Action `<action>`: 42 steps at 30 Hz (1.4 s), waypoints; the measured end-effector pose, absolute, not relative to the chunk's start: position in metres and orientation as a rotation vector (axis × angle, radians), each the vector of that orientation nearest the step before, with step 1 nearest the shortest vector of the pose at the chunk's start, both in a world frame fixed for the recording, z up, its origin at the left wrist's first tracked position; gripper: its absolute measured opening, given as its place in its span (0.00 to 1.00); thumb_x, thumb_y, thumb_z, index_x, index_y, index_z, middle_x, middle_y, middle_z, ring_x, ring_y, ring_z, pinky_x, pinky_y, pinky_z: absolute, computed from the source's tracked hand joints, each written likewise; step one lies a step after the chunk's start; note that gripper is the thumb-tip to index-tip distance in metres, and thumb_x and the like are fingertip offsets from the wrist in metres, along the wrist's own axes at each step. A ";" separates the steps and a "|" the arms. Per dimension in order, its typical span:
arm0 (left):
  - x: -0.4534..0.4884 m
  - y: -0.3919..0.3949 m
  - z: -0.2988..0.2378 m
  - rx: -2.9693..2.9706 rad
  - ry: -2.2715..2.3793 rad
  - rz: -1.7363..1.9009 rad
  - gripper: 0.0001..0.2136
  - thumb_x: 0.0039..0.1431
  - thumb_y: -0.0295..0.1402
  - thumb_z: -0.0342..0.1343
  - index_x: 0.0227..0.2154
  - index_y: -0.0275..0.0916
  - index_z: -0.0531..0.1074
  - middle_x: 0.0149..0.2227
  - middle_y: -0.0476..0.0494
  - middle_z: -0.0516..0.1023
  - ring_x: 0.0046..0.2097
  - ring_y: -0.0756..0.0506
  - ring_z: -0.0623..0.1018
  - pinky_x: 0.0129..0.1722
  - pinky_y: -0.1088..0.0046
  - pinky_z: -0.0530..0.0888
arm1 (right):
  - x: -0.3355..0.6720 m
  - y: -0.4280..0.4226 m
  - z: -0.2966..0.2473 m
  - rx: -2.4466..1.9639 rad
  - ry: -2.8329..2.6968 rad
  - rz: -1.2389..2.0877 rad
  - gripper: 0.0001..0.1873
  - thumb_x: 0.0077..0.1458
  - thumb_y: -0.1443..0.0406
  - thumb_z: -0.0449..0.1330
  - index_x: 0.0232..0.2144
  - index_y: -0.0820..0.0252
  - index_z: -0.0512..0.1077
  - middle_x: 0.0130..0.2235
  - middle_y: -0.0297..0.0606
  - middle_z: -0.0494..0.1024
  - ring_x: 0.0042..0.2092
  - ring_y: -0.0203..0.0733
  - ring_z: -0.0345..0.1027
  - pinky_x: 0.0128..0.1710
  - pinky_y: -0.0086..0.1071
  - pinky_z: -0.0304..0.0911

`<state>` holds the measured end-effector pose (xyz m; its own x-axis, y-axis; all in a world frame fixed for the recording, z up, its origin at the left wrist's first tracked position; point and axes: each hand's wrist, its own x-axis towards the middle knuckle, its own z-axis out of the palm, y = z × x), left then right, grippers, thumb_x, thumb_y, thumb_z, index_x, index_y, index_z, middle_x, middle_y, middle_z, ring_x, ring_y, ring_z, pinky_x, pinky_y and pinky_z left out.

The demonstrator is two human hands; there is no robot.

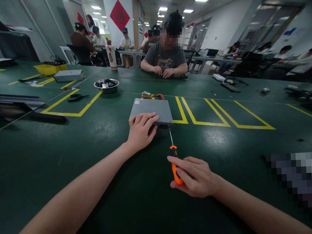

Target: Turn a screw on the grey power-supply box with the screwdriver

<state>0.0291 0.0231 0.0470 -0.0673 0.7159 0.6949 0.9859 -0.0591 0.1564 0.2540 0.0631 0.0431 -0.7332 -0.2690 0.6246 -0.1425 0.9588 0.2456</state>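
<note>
A grey computer power supply (155,108) lies on the green table, its bundle of coloured wires (155,95) at the far side. My left hand (143,128) grips its near left part, fingers over the top and thumb at the near face. In my right hand (194,174) is an orange and black screwdriver (174,154), held by its handle. The screwdriver's shaft points away from me, and its tip meets the power supply's near right corner, beside the power socket (163,126). Whether the tip sits in a screw is too small to tell.
Yellow tape outlines (211,124) mark the table. A metal bowl (106,85) of dark parts stands beyond, left. Further left are a grey box (68,75) and yellow tray (50,68). A white bottle (111,56) stands behind. A co-worker (165,53) sits opposite.
</note>
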 end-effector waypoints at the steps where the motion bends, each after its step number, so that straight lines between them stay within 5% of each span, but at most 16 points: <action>1: 0.029 0.023 0.047 -1.813 -1.820 -0.909 0.13 0.58 0.33 0.48 0.47 0.45 0.65 0.51 0.48 0.69 0.52 0.43 0.65 0.47 0.60 0.56 | 0.254 0.063 0.043 0.287 -2.396 -0.202 0.12 0.50 0.60 0.59 0.29 0.65 0.65 0.43 0.54 0.72 0.33 0.36 0.69 0.30 0.29 0.66; 9: 0.029 0.023 0.048 -1.819 -1.819 -0.905 0.13 0.59 0.33 0.48 0.47 0.45 0.65 0.52 0.48 0.69 0.52 0.43 0.65 0.47 0.60 0.56 | 0.255 0.063 0.051 0.336 -2.527 -0.184 0.17 0.55 0.61 0.52 0.45 0.63 0.64 0.45 0.52 0.70 0.45 0.42 0.67 0.37 0.32 0.67; 17: 0.029 0.024 0.046 -1.817 -1.826 -0.921 0.13 0.58 0.32 0.48 0.47 0.46 0.65 0.51 0.48 0.69 0.52 0.43 0.65 0.48 0.60 0.55 | 0.254 0.062 0.043 0.285 -2.405 -0.280 0.13 0.49 0.58 0.60 0.31 0.64 0.67 0.43 0.52 0.73 0.29 0.33 0.66 0.26 0.28 0.63; 24: 0.028 0.023 0.047 -1.826 -1.823 -0.920 0.13 0.58 0.32 0.48 0.47 0.46 0.65 0.52 0.48 0.69 0.52 0.43 0.65 0.48 0.60 0.55 | 0.254 0.062 0.044 0.309 -2.472 -0.106 0.18 0.54 0.58 0.53 0.43 0.66 0.62 0.45 0.53 0.71 0.47 0.42 0.67 0.39 0.32 0.67; 28: 0.029 0.023 0.048 -1.826 -1.820 -0.919 0.13 0.58 0.32 0.48 0.47 0.45 0.65 0.52 0.47 0.69 0.52 0.43 0.65 0.48 0.60 0.55 | 0.254 0.061 0.050 0.313 -2.528 -0.195 0.19 0.54 0.61 0.54 0.46 0.64 0.64 0.44 0.51 0.71 0.42 0.41 0.69 0.37 0.31 0.67; 34: 0.029 0.023 0.048 -1.822 -1.831 -0.922 0.13 0.58 0.33 0.48 0.47 0.45 0.65 0.52 0.47 0.69 0.52 0.43 0.65 0.47 0.60 0.56 | 0.253 0.061 0.045 0.280 -2.409 -0.243 0.12 0.51 0.59 0.58 0.31 0.64 0.66 0.44 0.51 0.73 0.31 0.34 0.68 0.28 0.28 0.65; 37: 0.029 0.023 0.048 -1.821 -1.827 -0.926 0.14 0.58 0.32 0.48 0.47 0.45 0.65 0.52 0.47 0.69 0.52 0.42 0.65 0.47 0.60 0.56 | 0.253 0.061 0.043 0.272 -2.395 -0.192 0.14 0.50 0.58 0.59 0.31 0.65 0.64 0.43 0.53 0.73 0.36 0.37 0.70 0.34 0.30 0.67; 42: 0.029 0.023 0.047 -1.822 -1.831 -0.923 0.13 0.58 0.32 0.48 0.47 0.46 0.65 0.52 0.47 0.69 0.52 0.42 0.65 0.47 0.59 0.55 | 0.254 0.061 0.051 0.295 -2.484 -0.197 0.18 0.54 0.59 0.54 0.43 0.65 0.64 0.44 0.53 0.71 0.46 0.42 0.67 0.38 0.31 0.68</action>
